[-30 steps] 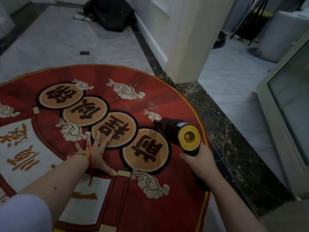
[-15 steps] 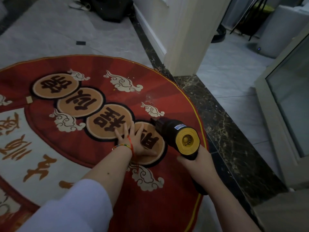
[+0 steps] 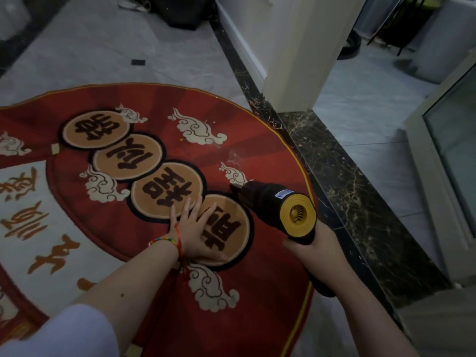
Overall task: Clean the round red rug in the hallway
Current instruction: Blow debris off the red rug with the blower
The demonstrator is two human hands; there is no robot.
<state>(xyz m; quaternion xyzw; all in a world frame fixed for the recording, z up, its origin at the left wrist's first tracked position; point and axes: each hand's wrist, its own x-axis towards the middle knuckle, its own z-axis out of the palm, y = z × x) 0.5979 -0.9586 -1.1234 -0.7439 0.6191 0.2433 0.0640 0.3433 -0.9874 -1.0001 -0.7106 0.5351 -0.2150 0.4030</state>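
While both hands work over the rug:
Right hand (image 3: pixel 313 249): grips black-and-yellow handheld blower (image 3: pixel 278 210), nozzle at rug.
Left hand (image 3: pixel 197 234): flat, fingers spread, pressing rug.
Round red rug (image 3: pixel 159 104): on tiled hallway floor (image 3: pixel 85 55), beside white pillar (image 3: pixel 296 47).

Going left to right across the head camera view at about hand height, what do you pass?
White sleeve → left hand pressed flat on the red rug → black and yellow handheld blower gripped by the right hand → dark marble floor strip → glass door.
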